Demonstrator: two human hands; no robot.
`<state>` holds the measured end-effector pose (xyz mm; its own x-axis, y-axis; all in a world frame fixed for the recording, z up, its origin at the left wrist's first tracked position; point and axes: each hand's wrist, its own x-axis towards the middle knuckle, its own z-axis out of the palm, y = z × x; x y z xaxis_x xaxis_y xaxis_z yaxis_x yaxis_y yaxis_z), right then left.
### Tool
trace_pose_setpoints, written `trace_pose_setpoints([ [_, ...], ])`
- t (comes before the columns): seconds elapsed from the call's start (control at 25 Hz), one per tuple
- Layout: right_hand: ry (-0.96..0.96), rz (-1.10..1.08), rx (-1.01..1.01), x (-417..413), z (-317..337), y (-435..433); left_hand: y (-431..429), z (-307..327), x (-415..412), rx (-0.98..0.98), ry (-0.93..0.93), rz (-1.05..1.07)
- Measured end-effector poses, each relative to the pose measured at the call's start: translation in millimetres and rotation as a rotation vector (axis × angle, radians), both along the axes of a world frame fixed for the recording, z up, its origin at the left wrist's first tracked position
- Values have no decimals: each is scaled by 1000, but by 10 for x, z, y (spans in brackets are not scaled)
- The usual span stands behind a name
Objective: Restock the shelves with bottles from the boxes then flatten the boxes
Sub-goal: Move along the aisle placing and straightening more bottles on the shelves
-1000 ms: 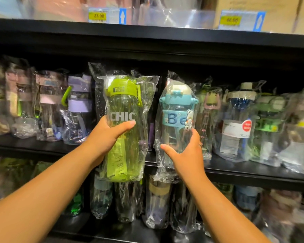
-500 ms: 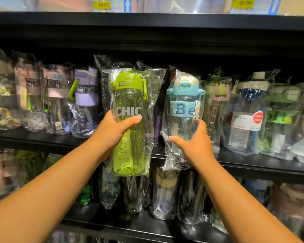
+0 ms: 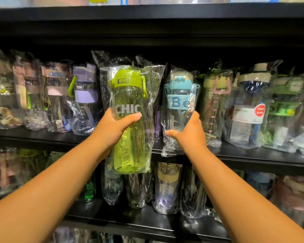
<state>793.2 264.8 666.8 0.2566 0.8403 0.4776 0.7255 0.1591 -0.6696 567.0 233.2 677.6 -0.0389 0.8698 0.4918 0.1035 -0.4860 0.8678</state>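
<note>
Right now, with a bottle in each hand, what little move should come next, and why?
Probably lift the green bottle and set it on the shelf, just left of the blue bottle. The left hand holds it with its base below the shelf edge, while the right hand grips the blue bottle, seemingly holding it aside to make room.
</note>
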Motion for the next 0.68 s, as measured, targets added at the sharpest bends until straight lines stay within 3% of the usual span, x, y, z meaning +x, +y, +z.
trace_pose_setpoints([
  [0.68, -88, -114, -15, -47, -20, 387, 19, -13, 11, -17, -1, 0],
])
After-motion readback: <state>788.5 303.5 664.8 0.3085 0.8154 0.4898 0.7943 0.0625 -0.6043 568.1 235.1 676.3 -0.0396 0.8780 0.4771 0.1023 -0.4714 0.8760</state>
